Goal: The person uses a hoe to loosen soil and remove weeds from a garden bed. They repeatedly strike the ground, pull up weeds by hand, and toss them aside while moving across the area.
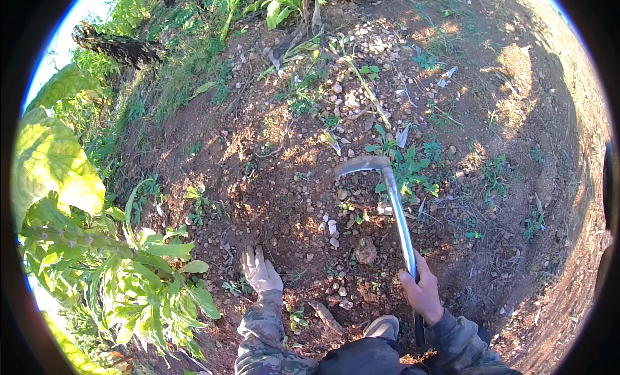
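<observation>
My right hand (pixel 424 292) is closed around the shaft of a sickle-like hand tool (pixel 400 213). Its shiny metal shaft points away from me and ends in a curved blade (pixel 361 165) bent to the left, over the soil beside a leafy green weed (pixel 411 169). My left hand (pixel 261 271), seemingly in a pale glove, is palm down at the reddish-brown soil with its fingers slightly apart. A small weed (pixel 237 286) grows just left of its wrist. Nothing shows in that hand, though its palm is hidden.
Broad-leaved plants (pixel 160 278) crowd the left side, with a large yellow-green leaf (pixel 58 167) above them. A cut stalk (pixel 368 89) lies farther ahead among pale stones (pixel 356 101). Near my shoe (pixel 382 326) are a piece of wood (pixel 326 317) and a larger stone (pixel 365 250).
</observation>
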A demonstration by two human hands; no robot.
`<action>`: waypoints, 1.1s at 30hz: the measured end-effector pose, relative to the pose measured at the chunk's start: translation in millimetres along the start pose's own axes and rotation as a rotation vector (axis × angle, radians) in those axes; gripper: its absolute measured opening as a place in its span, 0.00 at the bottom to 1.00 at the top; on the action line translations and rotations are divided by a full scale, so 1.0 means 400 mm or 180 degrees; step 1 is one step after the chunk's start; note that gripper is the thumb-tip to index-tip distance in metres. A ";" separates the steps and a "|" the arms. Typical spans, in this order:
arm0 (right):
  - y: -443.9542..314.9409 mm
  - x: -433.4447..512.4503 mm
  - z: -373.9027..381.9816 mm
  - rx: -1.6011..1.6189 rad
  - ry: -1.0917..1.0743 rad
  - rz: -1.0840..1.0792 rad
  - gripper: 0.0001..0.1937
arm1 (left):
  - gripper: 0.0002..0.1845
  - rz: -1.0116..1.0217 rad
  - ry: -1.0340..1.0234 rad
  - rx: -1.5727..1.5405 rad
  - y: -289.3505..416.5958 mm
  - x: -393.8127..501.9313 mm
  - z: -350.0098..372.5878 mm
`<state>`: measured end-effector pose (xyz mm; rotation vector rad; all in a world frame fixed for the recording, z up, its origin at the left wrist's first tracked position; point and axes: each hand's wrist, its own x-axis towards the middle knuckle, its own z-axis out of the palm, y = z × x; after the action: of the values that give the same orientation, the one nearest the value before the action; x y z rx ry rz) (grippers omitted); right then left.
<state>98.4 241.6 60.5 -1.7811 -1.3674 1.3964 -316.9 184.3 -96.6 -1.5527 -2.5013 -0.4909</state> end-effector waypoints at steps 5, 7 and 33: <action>-0.027 0.193 0.059 0.0058 0.0797 -0.0498 0.31 | 0.23 -0.0133 -0.0114 -0.0048 -0.005 -0.011 0.001; -0.053 0.261 0.108 -0.0275 0.1084 -0.0657 0.32 | 0.23 -0.0163 -0.0133 -0.0081 -0.004 -0.013 0.001; -0.291 0.292 0.389 -0.0096 -0.2040 -0.0627 0.36 | 0.24 -0.0187 -0.0189 -0.0235 0.010 -0.003 -0.016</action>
<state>-94.1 361.6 53.1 -1.2039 -1.8213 1.9269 -313.0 182.4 -90.2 -1.5453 -2.6080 -0.5597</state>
